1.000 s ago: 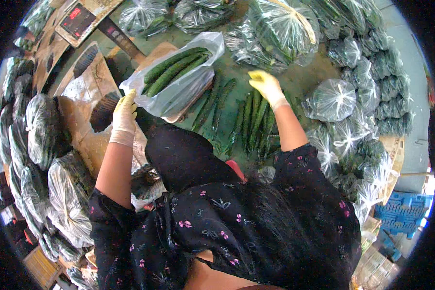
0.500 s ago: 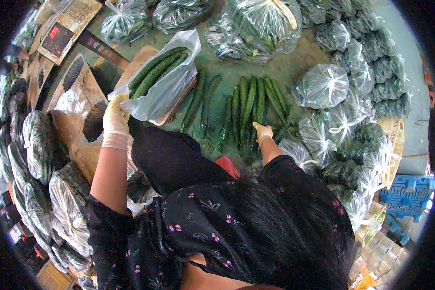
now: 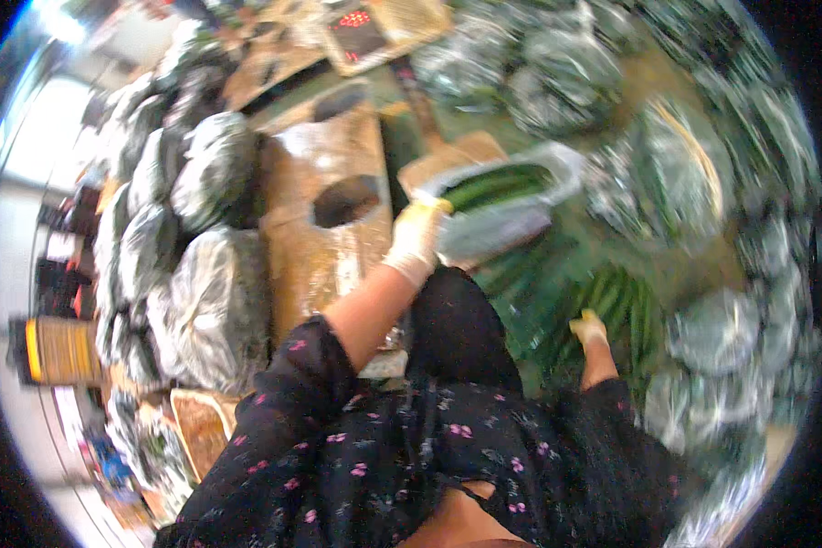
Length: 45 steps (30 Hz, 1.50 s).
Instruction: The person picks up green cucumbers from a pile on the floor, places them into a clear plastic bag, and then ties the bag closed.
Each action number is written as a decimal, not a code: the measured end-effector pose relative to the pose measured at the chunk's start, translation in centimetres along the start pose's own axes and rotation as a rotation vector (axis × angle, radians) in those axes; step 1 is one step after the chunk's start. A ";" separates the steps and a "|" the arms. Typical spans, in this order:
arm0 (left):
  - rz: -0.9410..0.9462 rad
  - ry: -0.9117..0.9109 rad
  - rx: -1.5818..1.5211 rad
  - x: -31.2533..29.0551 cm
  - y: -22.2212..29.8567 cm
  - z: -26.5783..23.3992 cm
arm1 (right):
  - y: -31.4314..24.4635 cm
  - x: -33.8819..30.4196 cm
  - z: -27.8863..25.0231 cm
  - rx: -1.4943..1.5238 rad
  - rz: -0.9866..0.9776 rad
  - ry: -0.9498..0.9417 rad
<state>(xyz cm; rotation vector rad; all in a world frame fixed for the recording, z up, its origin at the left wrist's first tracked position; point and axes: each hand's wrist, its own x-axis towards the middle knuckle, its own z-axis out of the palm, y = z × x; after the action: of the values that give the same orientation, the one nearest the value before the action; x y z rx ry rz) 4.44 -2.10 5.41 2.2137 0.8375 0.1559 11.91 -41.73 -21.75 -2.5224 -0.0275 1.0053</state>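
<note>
My left hand, in a pale yellow glove, is closed on the near end of a clear plastic bag. Long green cucumbers lie inside it, and the bag rests by a brown board. To the right, my gloved right hand is at the left side of a row of loose cucumbers. Motion blur smears its fingers, so its grip is unclear. More loose cucumbers lie blurred between the bag and that row.
Beyond the bag stands a scale with a red display. Filled plastic bags crowd the right and far sides. Stacked bagged produce stands at left, beside a cardboard piece with holes. A tan crate sits lower left.
The view has swung left, so the table appears farther right and more of the left side shows. My left hand still holds the bag; my right hand stays by the loose cucumbers.
</note>
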 end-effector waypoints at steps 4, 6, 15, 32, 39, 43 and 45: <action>-0.243 0.027 -0.843 0.5 -1.4 1.9 | 1.5 2.4 2.2 0.142 0.170 -0.006; -0.234 0.046 -0.861 0.0 -3.0 1.6 | -1.4 -0.4 0.9 0.131 0.173 0.118; -0.250 -0.019 -1.114 0.7 -3.6 1.1 | -13.1 -7.4 -10.9 0.766 -0.641 0.441; -0.196 -0.174 -1.175 1.8 -4.5 -0.4 | -37.3 -2.0 -8.4 0.223 -1.109 -0.268; -0.245 -0.169 -1.195 0.5 -5.7 -1.1 | -35.6 -0.9 -8.8 -0.575 -0.623 0.233; -0.274 -0.186 -1.203 0.7 -4.3 -1.2 | -31.5 4.6 -12.8 0.030 -0.810 0.318; -0.272 -0.202 -1.186 0.8 -4.9 -0.9 | -31.7 5.4 -14.4 0.487 -0.764 0.110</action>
<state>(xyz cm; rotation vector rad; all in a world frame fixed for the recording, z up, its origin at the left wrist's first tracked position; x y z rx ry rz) 2.19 1.41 2.55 0.9790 0.6542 0.2163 29.69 -17.34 -3.57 -1.8585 -0.5891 0.4786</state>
